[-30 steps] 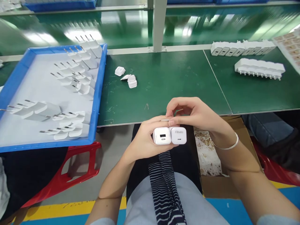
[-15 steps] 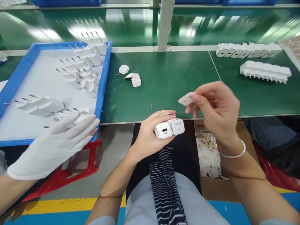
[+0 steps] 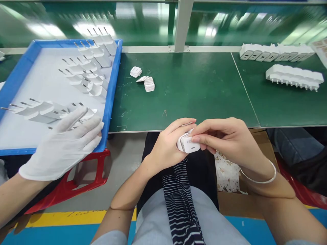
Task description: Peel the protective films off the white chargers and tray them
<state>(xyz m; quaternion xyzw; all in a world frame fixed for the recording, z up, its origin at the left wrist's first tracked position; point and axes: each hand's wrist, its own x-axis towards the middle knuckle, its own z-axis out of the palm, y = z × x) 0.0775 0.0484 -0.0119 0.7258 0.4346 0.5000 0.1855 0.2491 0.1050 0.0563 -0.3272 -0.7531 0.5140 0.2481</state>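
Observation:
My left hand [image 3: 167,146] is wrapped round white plug-in charger blocks [image 3: 180,143], low in front of the table edge. How many it holds is hidden now by my right fingers. My right hand [image 3: 224,137] pinches a small white cover plate [image 3: 192,145] between thumb and forefinger. The plate has rounded corners, faint grey lettering and one slot, and it lies against the end face of a charger. Whether it sits flush there I cannot tell. On the green table beyond are a small stack of similar cover plates [image 3: 136,71] and a fanned pile [image 3: 149,84].
At left, a blue-rimmed tray [image 3: 117,73] holds several white chargers, pins up or sideways. Another person's white-gloved hand [image 3: 66,146] reaches over its near corner. Two charger rows [image 3: 277,52] stand at the far right. A metal post [image 3: 182,27] rises behind the table.
My right hand has moved left and down, bringing the cover plate to the charger in my left hand. The gloved hand has shifted slightly right and up at the tray.

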